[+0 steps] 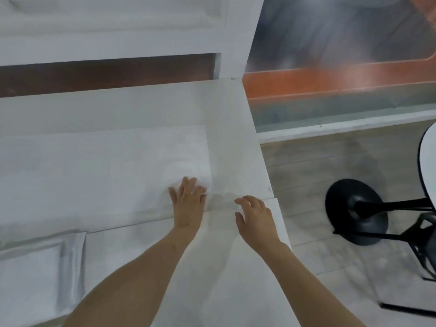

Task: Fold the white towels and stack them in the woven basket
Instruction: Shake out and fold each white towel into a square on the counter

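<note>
On the near left, a folded white cloth [40, 267] is lying at the table's edge, probably a towel I am keeping out of the way, though blur is making that hard to confirm. Further in, the white towel [101, 171] is lying flat along the pale table [233, 138], laid out long so that I can fold it. My left hand [188, 201] is resting flat on its near right corner, fingers straight and slightly spread, pinning the fabric so it is not sliding. My right hand [256, 220] is hovering just beside it, fingers loosely curved and holding nothing, over bare tabletop. I am judging it ready to take the corner. To the right, pale plank floor [306, 161] is showing, with a black round pedestal base [356, 211] standing on it. The woven basket is not showing anywhere.
</note>
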`<state>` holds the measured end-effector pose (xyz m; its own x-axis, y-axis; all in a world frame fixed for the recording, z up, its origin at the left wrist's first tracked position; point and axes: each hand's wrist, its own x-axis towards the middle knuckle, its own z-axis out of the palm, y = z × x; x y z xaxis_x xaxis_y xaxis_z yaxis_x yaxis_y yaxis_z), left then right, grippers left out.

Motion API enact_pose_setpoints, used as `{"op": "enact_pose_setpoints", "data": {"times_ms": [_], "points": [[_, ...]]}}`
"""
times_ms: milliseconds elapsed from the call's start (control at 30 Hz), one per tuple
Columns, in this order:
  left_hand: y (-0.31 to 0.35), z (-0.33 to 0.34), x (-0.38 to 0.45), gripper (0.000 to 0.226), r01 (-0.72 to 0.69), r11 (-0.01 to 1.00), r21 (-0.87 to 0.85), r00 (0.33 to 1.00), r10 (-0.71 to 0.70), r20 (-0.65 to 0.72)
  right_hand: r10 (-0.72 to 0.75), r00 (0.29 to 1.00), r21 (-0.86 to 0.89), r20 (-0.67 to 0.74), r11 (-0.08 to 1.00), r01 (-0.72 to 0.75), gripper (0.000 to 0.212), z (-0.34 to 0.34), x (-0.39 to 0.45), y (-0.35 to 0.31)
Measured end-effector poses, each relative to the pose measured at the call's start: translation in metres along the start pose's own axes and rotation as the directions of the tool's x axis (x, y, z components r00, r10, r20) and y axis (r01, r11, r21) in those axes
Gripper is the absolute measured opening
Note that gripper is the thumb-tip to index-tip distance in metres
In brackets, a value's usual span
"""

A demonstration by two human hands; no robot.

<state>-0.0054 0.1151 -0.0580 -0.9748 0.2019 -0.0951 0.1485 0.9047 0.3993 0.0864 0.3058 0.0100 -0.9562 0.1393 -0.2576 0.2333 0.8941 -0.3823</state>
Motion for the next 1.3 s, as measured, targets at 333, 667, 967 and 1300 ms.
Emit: {"op": "enact_pose_setpoints", "data": {"times_ms": [333,667,967,1300], "points": [[0.024,-0.056,-0.068,0.032,-0.218,0.906,-0.364,0.967,0.251,0.044,0.023,1.000,0.059,-0.021,0.998,-0.022,0.073,-0.017,0.005,-0.007],[0.024,-0.138,-0.175,0.024,-0.432,0.761,-0.483,0.887,0.457,-0.073,-0.030,0.999,-0.016,0.017,0.999,0.030,0.020,-0.032,-0.076,-0.011],[-0.019,-0.217,-0.250,0.017,-0.071,0.775,-0.628,0.997,0.028,-0.079,-0.244,0.919,-0.002,-0.309,0.967,0.256,0.011,-0.090,-0.192,-0.068],[-0.065,-0.235,-0.352,0.012,-0.173,0.821,-0.544,0.978,0.208,0.003,-0.374,0.924,-0.007,-0.084,0.927,0.375,0.009,-0.087,-0.303,-0.078]]}}
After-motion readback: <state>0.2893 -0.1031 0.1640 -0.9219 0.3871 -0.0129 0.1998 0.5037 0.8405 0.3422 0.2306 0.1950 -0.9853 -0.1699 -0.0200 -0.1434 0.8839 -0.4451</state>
